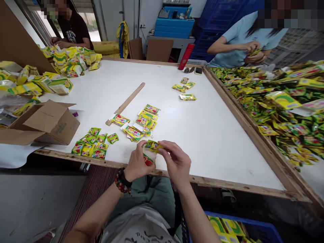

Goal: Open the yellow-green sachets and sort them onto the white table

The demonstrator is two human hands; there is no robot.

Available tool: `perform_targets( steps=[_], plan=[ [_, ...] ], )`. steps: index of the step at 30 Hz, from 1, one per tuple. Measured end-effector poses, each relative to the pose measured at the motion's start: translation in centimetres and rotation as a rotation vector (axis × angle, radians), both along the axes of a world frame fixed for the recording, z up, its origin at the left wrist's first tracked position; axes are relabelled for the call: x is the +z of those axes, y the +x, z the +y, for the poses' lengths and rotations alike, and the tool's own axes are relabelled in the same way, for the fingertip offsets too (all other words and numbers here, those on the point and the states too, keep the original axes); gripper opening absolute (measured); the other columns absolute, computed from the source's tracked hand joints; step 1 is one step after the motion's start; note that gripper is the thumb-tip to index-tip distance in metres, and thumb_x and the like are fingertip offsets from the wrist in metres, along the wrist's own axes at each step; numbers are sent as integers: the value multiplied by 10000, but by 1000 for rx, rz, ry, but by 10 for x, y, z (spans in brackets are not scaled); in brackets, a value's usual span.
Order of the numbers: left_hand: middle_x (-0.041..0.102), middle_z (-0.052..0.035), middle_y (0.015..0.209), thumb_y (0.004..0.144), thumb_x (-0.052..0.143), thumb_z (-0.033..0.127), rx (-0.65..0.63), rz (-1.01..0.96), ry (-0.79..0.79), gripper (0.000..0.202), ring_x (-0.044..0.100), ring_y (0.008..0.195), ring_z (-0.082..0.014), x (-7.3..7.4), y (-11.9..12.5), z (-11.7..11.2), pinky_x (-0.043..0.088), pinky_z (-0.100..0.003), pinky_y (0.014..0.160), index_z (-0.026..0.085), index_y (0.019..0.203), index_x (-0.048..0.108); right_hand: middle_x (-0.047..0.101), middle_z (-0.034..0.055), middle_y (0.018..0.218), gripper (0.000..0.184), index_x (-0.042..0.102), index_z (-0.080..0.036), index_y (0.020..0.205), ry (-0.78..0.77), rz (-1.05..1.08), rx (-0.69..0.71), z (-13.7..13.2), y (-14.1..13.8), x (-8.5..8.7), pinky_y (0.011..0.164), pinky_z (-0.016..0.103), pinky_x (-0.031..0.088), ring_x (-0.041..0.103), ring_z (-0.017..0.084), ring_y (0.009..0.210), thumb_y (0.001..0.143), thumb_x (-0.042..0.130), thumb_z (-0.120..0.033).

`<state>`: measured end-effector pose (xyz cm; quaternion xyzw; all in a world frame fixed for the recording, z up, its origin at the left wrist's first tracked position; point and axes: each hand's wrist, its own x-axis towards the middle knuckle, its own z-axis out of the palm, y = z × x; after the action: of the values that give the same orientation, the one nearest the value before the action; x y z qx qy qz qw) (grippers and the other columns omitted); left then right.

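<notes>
Near the front edge of the table, my left hand [136, 162] is closed around a small candy box [149, 160] with a watermelon print. My right hand [177, 162] pinches a small yellow-green candy packet [152, 145] at the top of that box. How far the packet is inside cannot be seen. Just beyond my hands lie several flat candy boxes [132, 132] in a loose group. To the left, several green and yellow candy packets [88, 149] form a small pile.
A wooden strip [131, 98] lies on the white table [215, 141]. At left are an open cardboard box [58, 125] and heaped cartons [73, 60]. Behind a wooden rail, packets [286, 111] fill the right side. A blue crate [263, 229] stands below. Two people work across the table.
</notes>
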<state>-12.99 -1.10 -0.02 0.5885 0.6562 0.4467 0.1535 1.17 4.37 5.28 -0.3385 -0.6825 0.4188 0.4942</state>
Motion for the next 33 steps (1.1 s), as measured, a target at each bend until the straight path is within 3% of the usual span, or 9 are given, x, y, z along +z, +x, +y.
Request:
perform_targets(
  steps=[5, 11, 15, 20, 23, 25, 29, 31, 33],
  plan=[
    [540, -104, 1310, 654, 644, 192, -37, 138, -40, 787, 632, 1054, -270, -4, 5, -2, 531, -382, 857, 240, 1357, 296, 701, 49, 900, 295, 728, -240, 989, 114, -532, 372, 17, 3, 15, 717, 280, 539, 677, 172, 798, 892, 483, -108],
    [632, -112, 1189, 736, 623, 223, -55, 159, 151, 784, 667, 1007, -250, -10, 11, -7, 550, -356, 840, 221, 1416, 232, 646, 117, 940, 369, 688, -186, 1044, 323, -1022, 223, -13, -21, 26, 604, 286, 500, 646, 217, 747, 787, 507, 8],
    [616, -173, 1206, 728, 686, 333, 132, 189, 98, 858, 648, 1047, -306, -25, 11, -27, 542, -420, 860, 160, 1425, 216, 685, 61, 929, 377, 613, -231, 1167, 212, -881, 272, -13, -21, 20, 623, 272, 492, 661, 197, 744, 839, 526, -68],
    [652, -142, 1101, 779, 643, 430, 192, 211, -31, 650, 681, 922, -289, -38, 11, -41, 553, -378, 728, 168, 1315, 384, 730, 64, 871, 229, 683, -255, 1085, 296, -644, 55, -12, -18, -8, 765, 353, 494, 641, 226, 824, 908, 545, -212],
    [641, -157, 1151, 825, 582, 421, 192, 180, 39, 597, 674, 971, -280, -38, 14, -37, 546, -360, 760, 162, 1325, 384, 740, 48, 932, 282, 668, -311, 1154, 423, -571, -73, -25, -24, -21, 1050, 541, 275, 585, 279, 1045, 916, 540, -231],
    [648, -162, 1155, 873, 518, 353, 229, 167, 49, 489, 679, 965, -266, -37, 16, -33, 540, -348, 768, 163, 1309, 407, 743, 34, 917, 343, 628, -321, 1222, 441, -589, -60, -36, -26, -24, 1093, 590, 86, 546, 310, 1158, 903, 551, -221],
    [678, -144, 1102, 905, 458, 265, 263, 53, -8, 434, 697, 855, -241, -33, 21, -31, 535, -339, 719, 178, 1324, 390, 750, -4, 876, 472, 555, -356, 1299, 429, -589, 62, -47, -18, -20, 1096, 586, -50, 452, 314, 1319, 879, 522, -144],
    [676, -133, 1104, 874, 522, 295, 194, -30, 0, 570, 694, 828, -234, -33, 23, -31, 539, -339, 702, 190, 1387, 296, 743, 10, 1016, 481, 549, -353, 1304, 333, -471, -9, -46, -14, -18, 1114, 592, -16, 419, 306, 1349, 865, 532, -155],
    [651, -133, 1150, 813, 609, 330, 128, -56, 72, 686, 686, 899, -243, -36, 26, -32, 544, -351, 741, 205, 1390, 258, 683, 48, 1208, 484, 532, -314, 1331, 65, -281, -81, -40, -11, -20, 1126, 568, 148, 441, 294, 1333, 855, 564, -232]
  ],
)
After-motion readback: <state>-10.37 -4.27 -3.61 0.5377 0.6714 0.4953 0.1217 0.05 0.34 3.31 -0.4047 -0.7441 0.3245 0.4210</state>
